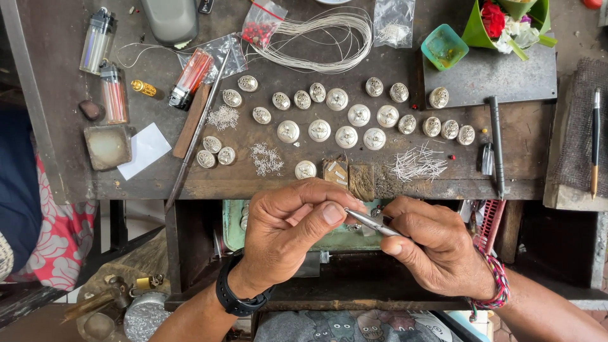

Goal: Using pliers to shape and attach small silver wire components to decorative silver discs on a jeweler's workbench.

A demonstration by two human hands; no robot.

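Note:
My left hand (291, 231), with a black wristband, pinches something small between thumb and forefinger; the piece itself is hidden by the fingers. My right hand (434, 244), with a braided bracelet, holds metal tweezers (370, 221) whose tip meets the left fingertips. Both hands hover just below the front edge of the wooden workbench (443, 183). On the bench lie several round silver ornaments (347, 137) in rows, a pile of thin silver wire pins (418, 163) and small heaps of tiny silver bits (266, 158).
A coil of silver wire (329, 41), lighters (98, 38), small plastic bags (263, 22), a long metal rod (199, 123), a green dish (444, 46), a flower offering (506, 22), a black tool (496, 142) and a brush (595, 139) crowd the bench. A green drawer (231, 221) sits under the hands.

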